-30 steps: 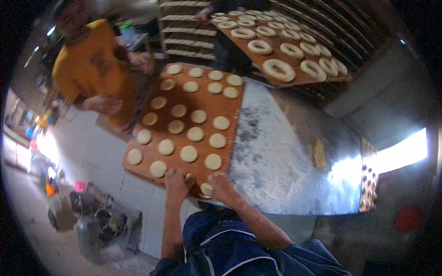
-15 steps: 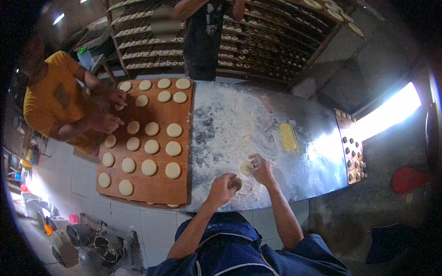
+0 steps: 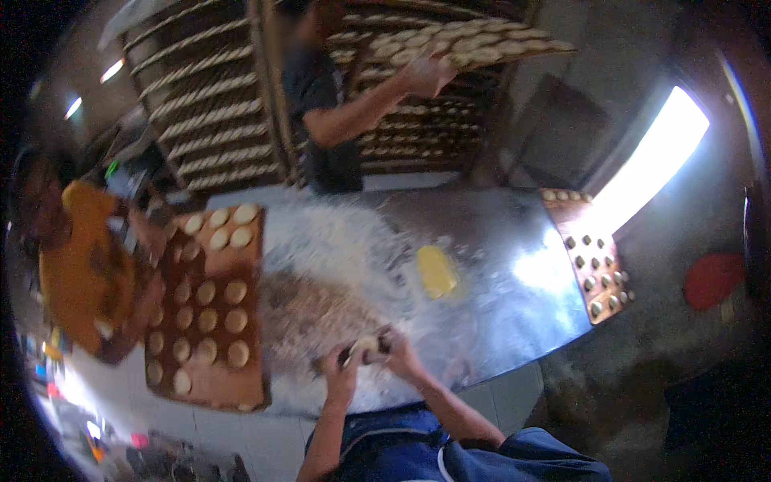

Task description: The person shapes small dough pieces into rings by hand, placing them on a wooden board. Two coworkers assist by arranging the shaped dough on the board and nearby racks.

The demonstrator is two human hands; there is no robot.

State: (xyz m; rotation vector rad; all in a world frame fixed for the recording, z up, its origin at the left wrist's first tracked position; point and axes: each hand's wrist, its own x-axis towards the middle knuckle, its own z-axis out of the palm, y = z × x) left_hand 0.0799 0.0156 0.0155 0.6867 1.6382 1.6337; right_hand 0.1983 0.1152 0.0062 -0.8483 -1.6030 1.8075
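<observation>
Since half a second ago both hands have come together at the near edge of the floured steel table (image 3: 498,265): the left hand (image 3: 344,371) and the right hand (image 3: 393,352) now close from either side on one small pale dough piece (image 3: 366,347), where before they were apart, each near its own bit of dough. The dough piece sits between the palms, just above the table's floury patch; the frame is blurred, so I can't tell whether a dark sliver by the left fingers is a tool or shadow. The wooden board (image 3: 249,265) of round dough discs lies to the left, touching the flour spread, with a person in a yellow shirt (image 3: 80,273) working at its far side. A yellow block (image 3: 437,271), maybe butter or a scraper, rests mid-table, well apart from the hands. Behind, another person lifts a tray of dough rings (image 3: 474,46) toward the rack. My read: shaping one piece by hand.
</observation>
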